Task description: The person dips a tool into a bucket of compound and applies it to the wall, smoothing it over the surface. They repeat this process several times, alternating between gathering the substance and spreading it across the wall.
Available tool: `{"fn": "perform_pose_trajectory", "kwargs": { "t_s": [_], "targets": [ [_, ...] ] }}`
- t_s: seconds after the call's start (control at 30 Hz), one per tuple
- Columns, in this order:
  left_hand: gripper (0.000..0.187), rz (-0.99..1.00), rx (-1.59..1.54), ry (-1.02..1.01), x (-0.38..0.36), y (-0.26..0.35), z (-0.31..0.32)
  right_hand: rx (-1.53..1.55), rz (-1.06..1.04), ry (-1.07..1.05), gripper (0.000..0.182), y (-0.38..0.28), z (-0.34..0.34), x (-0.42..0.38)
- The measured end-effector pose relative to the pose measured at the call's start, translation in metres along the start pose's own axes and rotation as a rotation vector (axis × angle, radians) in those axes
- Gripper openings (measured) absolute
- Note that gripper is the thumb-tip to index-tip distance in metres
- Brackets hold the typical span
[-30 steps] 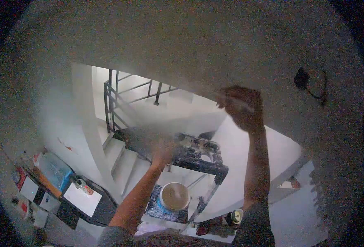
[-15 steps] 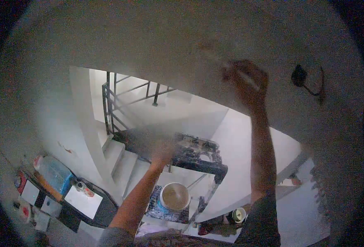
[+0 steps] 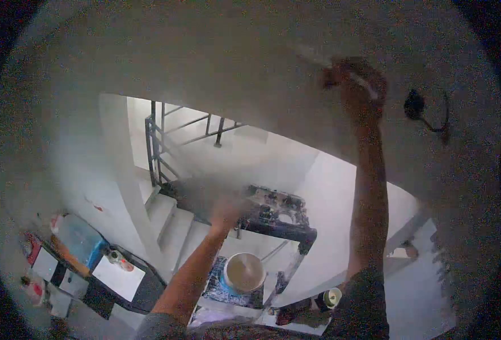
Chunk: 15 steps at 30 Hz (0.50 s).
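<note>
My right hand (image 3: 358, 82) is raised to the dim, sloping plastered surface overhead. Its fingers are closed round a slim, pale-handled tool that looks like a paintbrush (image 3: 313, 55); its tip is against or close to that surface and blurred. My left hand (image 3: 227, 208) reaches forward to the dark, spattered platform (image 3: 281, 226), its fingers lost in a hazy smear. Below it, a white bucket (image 3: 227, 276) holds a beige liquid and stands on a spattered board (image 3: 216, 294).
A black fitting with a wire loop (image 3: 413, 105) sticks out at the right. Stairs (image 3: 174, 232) and a metal railing (image 3: 155, 141) lie beyond the opening. At lower left, a clear plastic container (image 3: 77, 238) and a bottle (image 3: 117, 258) sit among panels. A small open tin (image 3: 332, 297) is at lower right.
My right hand has moved up and slightly right with the paintbrush. My left hand stays near the platform. The whole view has shifted a little to the right.
</note>
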<state>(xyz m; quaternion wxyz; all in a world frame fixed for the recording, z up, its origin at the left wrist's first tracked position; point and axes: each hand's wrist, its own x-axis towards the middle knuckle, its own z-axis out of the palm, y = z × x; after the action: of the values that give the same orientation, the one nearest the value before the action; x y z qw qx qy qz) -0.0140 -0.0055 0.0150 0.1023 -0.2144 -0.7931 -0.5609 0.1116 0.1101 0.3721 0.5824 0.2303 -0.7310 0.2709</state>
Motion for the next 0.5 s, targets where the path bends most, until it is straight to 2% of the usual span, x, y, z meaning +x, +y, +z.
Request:
{"fn": "perform_pose_trajectory", "kwargs": {
  "t_s": [0.07,0.13,0.17,0.2,0.23,0.27,0.3,0.37,0.43,0.47,0.5],
  "targets": [
    [0.04,0.046,0.083,-0.013,0.004,-0.012,0.008,-0.388,-0.172,-0.298,0.015,0.026,-0.004,-0.014],
    [0.04,0.074,0.073,0.015,0.003,-0.019,0.012,-0.156,-0.062,-0.516,0.015,0.023,0.01,-0.05],
    [0.041,0.099,0.071,0.031,0.002,-0.023,0.013,-0.155,-0.066,-0.517,0.015,0.016,0.012,-0.059],
    [0.041,0.101,0.071,0.033,0.003,-0.026,0.015,-0.029,0.151,-0.536,0.01,0.01,0.012,-0.066],
    [0.04,0.188,0.093,0.095,0.003,-0.03,0.017,0.099,0.369,-0.549,0.008,0.007,0.012,-0.069],
    [0.04,0.275,0.114,0.157,0.004,-0.031,0.018,0.266,0.38,-0.45,0.01,0.009,0.008,-0.069],
    [0.04,0.276,0.113,0.156,0.006,-0.032,0.019,0.264,0.38,-0.449,0.01,0.01,0.0,-0.065],
    [0.037,0.162,0.093,0.088,0.006,-0.034,0.02,0.062,0.191,-0.172,0.013,0.011,-0.02,-0.048],
    [0.035,0.2,0.124,0.12,0.005,-0.031,0.019,-0.623,-0.245,-0.19,0.015,0.017,-0.04,-0.026],
    [0.034,0.241,0.157,0.161,0.005,-0.027,0.016,-0.625,-0.24,-0.192,0.015,0.016,-0.04,-0.019],
    [0.034,0.238,0.157,0.154,0.006,-0.022,0.013,-0.435,-0.089,-0.086,0.015,0.016,-0.04,-0.013]
  ]
}}
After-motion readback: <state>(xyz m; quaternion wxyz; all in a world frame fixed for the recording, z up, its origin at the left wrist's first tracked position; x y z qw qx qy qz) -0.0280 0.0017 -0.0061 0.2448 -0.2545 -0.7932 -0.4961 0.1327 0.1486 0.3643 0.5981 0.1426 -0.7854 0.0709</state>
